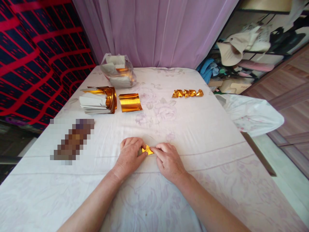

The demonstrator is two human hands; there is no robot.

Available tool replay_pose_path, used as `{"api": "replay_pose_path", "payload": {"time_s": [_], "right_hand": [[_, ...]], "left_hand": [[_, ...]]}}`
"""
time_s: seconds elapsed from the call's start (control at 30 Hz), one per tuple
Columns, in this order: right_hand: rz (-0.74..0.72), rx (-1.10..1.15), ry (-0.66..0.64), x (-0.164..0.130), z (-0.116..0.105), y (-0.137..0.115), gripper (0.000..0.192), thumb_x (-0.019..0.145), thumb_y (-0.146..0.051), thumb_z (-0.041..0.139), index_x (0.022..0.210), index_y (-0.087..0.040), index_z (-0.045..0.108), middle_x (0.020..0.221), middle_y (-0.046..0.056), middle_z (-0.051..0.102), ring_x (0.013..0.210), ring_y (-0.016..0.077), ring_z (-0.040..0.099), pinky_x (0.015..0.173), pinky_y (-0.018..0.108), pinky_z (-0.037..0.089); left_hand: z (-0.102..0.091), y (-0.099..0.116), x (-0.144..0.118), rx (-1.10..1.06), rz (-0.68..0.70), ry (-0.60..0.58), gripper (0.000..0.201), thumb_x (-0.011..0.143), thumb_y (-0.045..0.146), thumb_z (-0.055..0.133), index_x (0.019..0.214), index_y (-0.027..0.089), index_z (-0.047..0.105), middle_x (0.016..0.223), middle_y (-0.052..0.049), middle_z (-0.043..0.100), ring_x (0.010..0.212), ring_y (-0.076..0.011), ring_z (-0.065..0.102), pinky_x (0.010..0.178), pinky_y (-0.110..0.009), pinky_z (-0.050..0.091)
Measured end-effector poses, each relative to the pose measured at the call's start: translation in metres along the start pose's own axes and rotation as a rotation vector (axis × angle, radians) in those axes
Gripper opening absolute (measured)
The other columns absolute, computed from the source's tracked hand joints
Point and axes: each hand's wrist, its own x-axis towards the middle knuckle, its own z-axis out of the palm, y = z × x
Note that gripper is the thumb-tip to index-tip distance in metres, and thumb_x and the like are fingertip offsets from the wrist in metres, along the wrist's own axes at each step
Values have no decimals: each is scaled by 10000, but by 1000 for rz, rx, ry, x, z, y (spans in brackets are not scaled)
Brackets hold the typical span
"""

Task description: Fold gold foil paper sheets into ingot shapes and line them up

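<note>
Both forearms reach up from the bottom edge onto the flowered cloth (205,135), and the two hands meet over a small gold paper (147,150) lying on it. That paper shows only as a bright sliver between the hands, most of it hidden under the fingers. On one side of the paper, the left hand (130,153) rests palm down with its fingers curled, the tips pressing onto the paper's left edge. On the other side, the right hand (169,159) lies likewise, its thumb and forefinger pinched together on the paper's right corner. Beyond the paper, well apart from it and farther from the person, a flat gold sheet (130,102) lies beside a stack of sheets (98,100), grey on one face and gold on the curled ends. Farther back still sits a clear plastic bag (118,71). Off to the right of the gold sheet, a row of folded gold pieces (187,93) lies in a short line.
</note>
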Motion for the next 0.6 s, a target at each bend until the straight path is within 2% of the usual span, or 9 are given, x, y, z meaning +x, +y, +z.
{"api": "replay_pose_path", "payload": {"time_s": [0.13, 0.23, 0.37, 0.47, 0.6], "right_hand": [[5, 3, 51, -3, 0, 1, 431, 821, -57, 486, 1204, -163, 650, 1031, 96, 618, 959, 231, 535, 839, 375, 424], [-48, -38, 85, -5, -4, -1, 415, 843, -71, 492, 1209, -183, 651, 1049, 94, 616, 951, 224, 536, 816, 367, 420], [-114, -86, 38, -8, -10, -5, 344, 880, -94, 520, 1122, -250, 709, 991, 62, 637, 887, 191, 522, 766, 336, 392], [-84, -115, 20, -9, -12, -5, 332, 884, -103, 540, 1098, -278, 723, 946, 46, 646, 853, 182, 507, 735, 330, 366], [-47, -140, 63, -10, -15, 0, 321, 864, -96, 572, 1078, -278, 728, 920, 34, 652, 844, 185, 501, 719, 335, 338]], "left_hand": [[0, 0, 0, 6, 1, 13, 58, 818, 210, 650, 845, 229, 602, 941, 7, 644, 975, -215, 539, 901, -392, 325], [0, 0, 0, 7, -3, 10, 63, 820, 222, 654, 833, 225, 593, 934, 5, 642, 976, -218, 541, 895, -392, 330], [0, 1, 1, 1, -6, 13, 75, 814, 226, 667, 825, 228, 593, 932, 8, 647, 970, -216, 543, 890, -391, 332], [0, 1, 1, 5, -2, 9, 69, 814, 223, 661, 823, 229, 593, 927, 5, 647, 963, -213, 542, 888, -388, 332], [0, 1, 1, 3, 5, 7, 67, 822, 232, 656, 819, 227, 589, 915, 6, 640, 958, -210, 540, 886, -385, 332]]}}
